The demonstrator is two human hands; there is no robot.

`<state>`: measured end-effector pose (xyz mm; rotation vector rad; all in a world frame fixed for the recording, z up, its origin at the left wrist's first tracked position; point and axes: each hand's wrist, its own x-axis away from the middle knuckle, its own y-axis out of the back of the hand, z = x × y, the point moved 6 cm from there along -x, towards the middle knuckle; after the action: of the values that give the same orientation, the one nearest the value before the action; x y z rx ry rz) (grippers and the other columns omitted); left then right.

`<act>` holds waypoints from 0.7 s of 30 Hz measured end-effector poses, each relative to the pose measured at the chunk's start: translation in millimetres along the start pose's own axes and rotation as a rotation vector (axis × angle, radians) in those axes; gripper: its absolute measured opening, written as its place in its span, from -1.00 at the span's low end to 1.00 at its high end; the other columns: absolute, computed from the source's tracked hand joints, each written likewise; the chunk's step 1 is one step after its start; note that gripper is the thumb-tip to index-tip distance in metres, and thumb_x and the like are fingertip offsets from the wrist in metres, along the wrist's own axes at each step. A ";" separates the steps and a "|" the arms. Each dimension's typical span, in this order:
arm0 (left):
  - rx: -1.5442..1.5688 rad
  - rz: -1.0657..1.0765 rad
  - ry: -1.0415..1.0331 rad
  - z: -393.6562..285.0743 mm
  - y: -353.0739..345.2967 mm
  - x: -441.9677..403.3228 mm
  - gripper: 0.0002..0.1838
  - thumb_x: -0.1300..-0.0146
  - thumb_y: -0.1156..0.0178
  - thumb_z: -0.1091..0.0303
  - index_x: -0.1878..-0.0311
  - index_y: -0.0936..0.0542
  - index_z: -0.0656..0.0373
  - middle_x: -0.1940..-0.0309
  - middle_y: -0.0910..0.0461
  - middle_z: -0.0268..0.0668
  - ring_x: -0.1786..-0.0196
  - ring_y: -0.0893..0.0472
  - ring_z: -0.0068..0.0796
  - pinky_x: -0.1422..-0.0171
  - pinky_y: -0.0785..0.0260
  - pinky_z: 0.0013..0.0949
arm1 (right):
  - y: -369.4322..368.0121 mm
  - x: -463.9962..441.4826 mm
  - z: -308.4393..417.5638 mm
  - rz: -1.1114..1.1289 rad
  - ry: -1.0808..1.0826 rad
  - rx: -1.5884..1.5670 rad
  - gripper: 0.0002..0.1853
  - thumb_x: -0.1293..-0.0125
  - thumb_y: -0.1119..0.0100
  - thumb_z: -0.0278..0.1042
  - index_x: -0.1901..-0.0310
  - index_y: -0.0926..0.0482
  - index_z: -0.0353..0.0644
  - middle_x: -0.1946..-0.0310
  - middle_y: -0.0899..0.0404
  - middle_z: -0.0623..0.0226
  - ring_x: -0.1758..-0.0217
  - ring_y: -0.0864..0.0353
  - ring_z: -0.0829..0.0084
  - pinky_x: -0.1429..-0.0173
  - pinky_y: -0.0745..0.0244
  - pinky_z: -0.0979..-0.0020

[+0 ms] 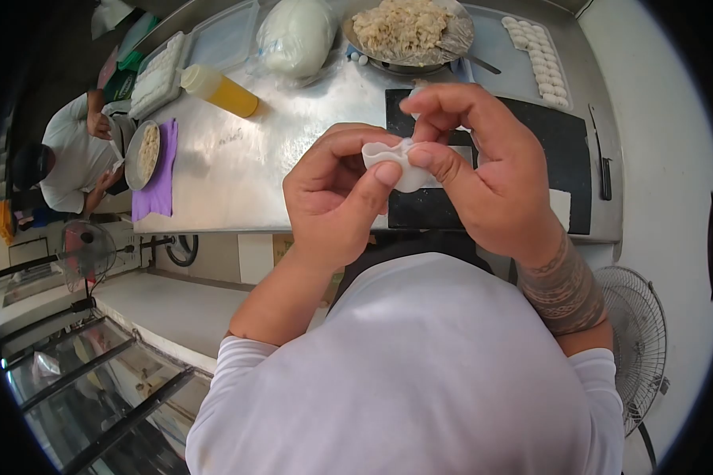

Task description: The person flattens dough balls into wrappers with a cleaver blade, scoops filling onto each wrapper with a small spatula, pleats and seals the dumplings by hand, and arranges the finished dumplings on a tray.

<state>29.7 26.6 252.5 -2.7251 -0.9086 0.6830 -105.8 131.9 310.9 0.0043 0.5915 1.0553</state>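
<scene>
A white dumpling (410,179) with thin, wavy, partly gathered wrapper edges is held up between my two hands, above the near edge of the steel table. My left hand (329,190) pinches its left side, thumb in front and the fingers curled behind. On the right side, the thumb of my right hand (495,162) presses the gathered edge, while its index finger is bent and raised off the dough. Beneath my hands lies a black mat (561,150). Past them stands a metal bowl (348,33) of pale, chunky filling (404,28) with a utensil handle (483,65) sticking out.
Rows of dumplings (543,63) line a tray (503,83) at the back right. A knife (606,178) lies beside the mat. A yellow-filled squeeze bottle (222,91) and bagged dough (297,36) sit back left. At left, a co-worker (71,154) works near a bowl (163,154) on purple cloth (166,186).
</scene>
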 end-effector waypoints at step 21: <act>0.112 0.165 0.027 5.6 51.7 -52.3 -0.77 -0.36 -0.41 0.55 -0.04 -0.66 0.32 -0.06 -0.67 -0.15 0.08 -0.66 -0.52 0.09 -0.56 -0.49 | -34.4 -35.5 -8.4 -0.097 -0.018 0.200 -0.92 -0.41 -0.30 -0.45 0.15 -0.65 -0.25 0.31 -0.63 0.25 0.26 -0.61 0.29 0.10 -0.52 0.32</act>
<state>16.9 -46.0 250.4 -2.7224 -0.6236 0.7019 -94.1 83.1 310.3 0.1584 0.6724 0.8987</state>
